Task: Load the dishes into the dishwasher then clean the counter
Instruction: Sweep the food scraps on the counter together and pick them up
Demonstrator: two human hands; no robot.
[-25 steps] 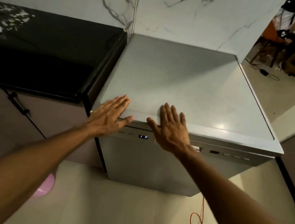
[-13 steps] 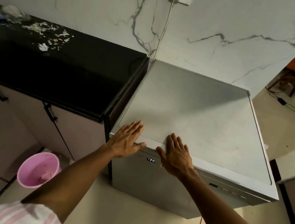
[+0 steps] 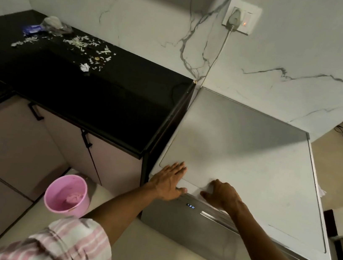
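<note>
Wall: white marble-look wall [image 3: 286,58] with grey veins, behind everything.
Counter: black counter [image 3: 104,98] at the left, on pale cabinet doors with dark handles; its right end stands just beside the dishwasher.
Dishwasher: silver dishwasher [image 3: 249,163] at the right, its door closed and its flat top bare of dishes (a small lit display [image 3: 190,206] on the front panel reads 1:30).
Bucket: pink bucket [image 3: 67,195] on the floor below the counter, with something pink lying inside.
Sleeve: pink-and-white striped sleeve [image 3: 66,245] at the bottom edge, on the left arm.
Left hand: left hand [image 3: 170,181] lies flat on the dishwasher's front left corner, fingers straight and together, thumb along the front edge, gripping nothing.
Right hand: right hand [image 3: 221,194] just beside it on the same front edge, fingers curled with the tips pressing on the top, thumb over the lip, holding nothing.
Scraps: pale shredded scraps [image 3: 83,44] scattered at the back of the counter, well apart from both hands.
Wrappers: a clear crumpled wrapper [image 3: 53,24] and a blue one [image 3: 32,29] beside the scraps.
Socket: wall socket [image 3: 241,16] above the dishwasher, a plug in it, switch light glowing, cable running down.
</note>
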